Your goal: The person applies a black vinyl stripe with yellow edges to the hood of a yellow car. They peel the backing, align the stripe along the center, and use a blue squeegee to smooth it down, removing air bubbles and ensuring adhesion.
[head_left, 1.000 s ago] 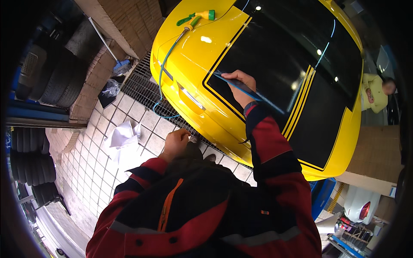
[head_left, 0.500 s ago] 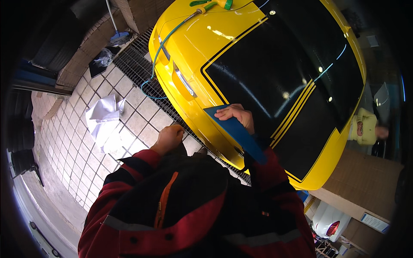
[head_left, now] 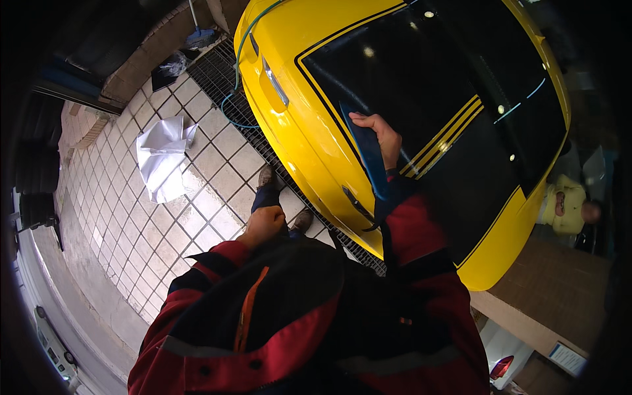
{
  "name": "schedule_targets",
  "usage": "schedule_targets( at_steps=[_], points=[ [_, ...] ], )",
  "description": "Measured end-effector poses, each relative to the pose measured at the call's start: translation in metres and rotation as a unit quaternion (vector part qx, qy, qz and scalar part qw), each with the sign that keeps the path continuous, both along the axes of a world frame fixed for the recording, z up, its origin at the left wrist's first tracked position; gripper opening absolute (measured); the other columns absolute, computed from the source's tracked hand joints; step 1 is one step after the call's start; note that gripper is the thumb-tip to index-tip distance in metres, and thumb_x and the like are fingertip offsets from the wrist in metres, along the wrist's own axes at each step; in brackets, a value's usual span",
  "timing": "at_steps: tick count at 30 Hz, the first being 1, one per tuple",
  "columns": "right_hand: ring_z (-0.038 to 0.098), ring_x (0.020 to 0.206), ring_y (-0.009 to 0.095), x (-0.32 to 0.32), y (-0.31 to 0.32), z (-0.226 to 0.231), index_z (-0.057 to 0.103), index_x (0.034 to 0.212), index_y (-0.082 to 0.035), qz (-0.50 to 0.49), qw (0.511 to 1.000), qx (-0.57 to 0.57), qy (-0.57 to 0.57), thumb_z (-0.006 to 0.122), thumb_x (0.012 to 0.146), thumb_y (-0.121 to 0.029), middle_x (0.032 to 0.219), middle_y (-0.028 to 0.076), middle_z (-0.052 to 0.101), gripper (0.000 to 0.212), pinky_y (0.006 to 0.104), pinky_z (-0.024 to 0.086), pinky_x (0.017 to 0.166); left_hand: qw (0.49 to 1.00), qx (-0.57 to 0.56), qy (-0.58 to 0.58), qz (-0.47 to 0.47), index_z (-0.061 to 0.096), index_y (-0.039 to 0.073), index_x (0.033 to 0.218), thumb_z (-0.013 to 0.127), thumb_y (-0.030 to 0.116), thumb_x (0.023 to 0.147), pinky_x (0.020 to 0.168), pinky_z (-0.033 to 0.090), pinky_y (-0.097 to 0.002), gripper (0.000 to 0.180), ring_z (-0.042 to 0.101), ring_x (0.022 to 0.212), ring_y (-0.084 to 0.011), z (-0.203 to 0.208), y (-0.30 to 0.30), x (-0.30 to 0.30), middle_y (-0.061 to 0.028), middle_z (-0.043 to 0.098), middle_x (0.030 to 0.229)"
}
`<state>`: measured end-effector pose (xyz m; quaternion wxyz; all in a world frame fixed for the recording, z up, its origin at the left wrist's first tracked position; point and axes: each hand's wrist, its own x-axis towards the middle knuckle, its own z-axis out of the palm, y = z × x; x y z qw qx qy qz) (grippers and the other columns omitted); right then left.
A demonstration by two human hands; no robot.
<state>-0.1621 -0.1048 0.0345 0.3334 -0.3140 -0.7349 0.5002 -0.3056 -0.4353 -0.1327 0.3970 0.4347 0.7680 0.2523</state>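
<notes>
My right hand (head_left: 385,139) grips a blue squeegee (head_left: 366,150), a long flat blade, with the thumb and fingers near its upper end. The squeegee is held edge-on over the black panel (head_left: 388,79) of a yellow car (head_left: 289,125), close to the panel's yellow-lined border. Whether its edge touches the surface, I cannot tell. My left hand (head_left: 264,224) is a closed fist beside my left leg, away from the car, and nothing shows in it. Black and red sleeves cover both my arms.
A metal floor grate (head_left: 209,74) runs along the car's near edge. Crumpled white sheeting (head_left: 160,158) lies on the tiled floor (head_left: 217,141). A teal hose (head_left: 242,56) hangs over the car's edge. A person in yellow (head_left: 567,204) is at the far right.
My right hand has moved up and slightly right over the black panel, with the squeegee turned steeper. My view has shifted, and the hose nozzle is out of sight. My left hand remains closed.
</notes>
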Motion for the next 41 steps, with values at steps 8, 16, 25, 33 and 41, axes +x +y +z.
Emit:
schedule_targets(
  at_steps=[8, 16, 25, 33, 41],
  points=[
    [0.080, 0.117, 0.027, 0.020, -0.087, 0.016, 0.076, 0.113, -0.006, 0.119, 0.989, 0.052, 0.073, 0.074, 0.103, 0.004, 0.125, 0.014, 0.082, 0.014, 0.0367, 0.063, 0.105, 0.999, -0.022, 0.035, 0.004, 0.082, 0.006, 0.108, 0.071, 0.027, 0.102, 0.089, 0.063, -0.0497, 0.024, 0.080, 0.098, -0.0403, 0.013, -0.007, 0.012, -0.0205, 0.083, 0.102],
    [0.078, 0.120, 0.023, 0.063, 0.000, 0.037, 0.076, 0.124, -0.008, -0.139, 0.986, 0.085, -0.045, 0.066, 0.108, 0.007, 0.128, 0.008, 0.080, 0.025, 0.0340, 0.064, 0.107, 0.998, -0.022, 0.054, -0.024, 0.082, 0.005, 0.107, 0.071, 0.026, 0.101, 0.089, 0.063, -0.0500, 0.024, 0.080, 0.097, -0.0404, -0.004, -0.014, 0.009, -0.0197, 0.083, 0.102],
    [0.080, 0.119, 0.024, 0.050, -0.127, -0.013, 0.079, 0.127, -0.005, 0.016, 0.995, 0.100, -0.006, 0.068, 0.103, 0.011, 0.124, 0.012, 0.082, 0.031, 0.0335, 0.062, 0.105, 0.997, -0.027, 0.031, -0.065, 0.081, 0.004, 0.106, 0.071, 0.025, 0.102, 0.089, 0.063, -0.0506, 0.024, 0.081, 0.096, -0.0394, -0.006, -0.010, 0.023, -0.0205, 0.082, 0.099],
    [0.080, 0.114, 0.027, 0.031, -0.198, -0.025, 0.074, 0.143, -0.006, 0.063, 0.989, -0.105, 0.080, 0.069, 0.110, -0.012, 0.127, 0.014, 0.081, 0.034, 0.0380, 0.063, 0.100, 0.670, 0.042, -0.693, 0.261, 0.063, 0.001, 0.147, 0.036, 0.074, 0.115, 0.123, 0.044, -0.0507, 0.084, 0.063, 0.137, -0.0358, 0.073, 0.022, -0.009, -0.0181, 0.070, 0.145],
    [0.064, 0.141, 0.043, 0.003, -0.215, -0.022, 0.038, 0.171, -0.011, 0.125, 0.990, 0.064, 0.016, 0.068, 0.110, -0.024, 0.152, 0.024, 0.062, 0.069, 0.0561, 0.057, 0.113, 0.755, 0.139, -0.603, 0.217, 0.061, -0.006, 0.147, 0.029, 0.057, 0.123, 0.124, 0.048, -0.0523, 0.075, 0.066, 0.133, -0.0397, 0.104, 0.059, -0.016, -0.0239, 0.073, 0.141]
  ],
)
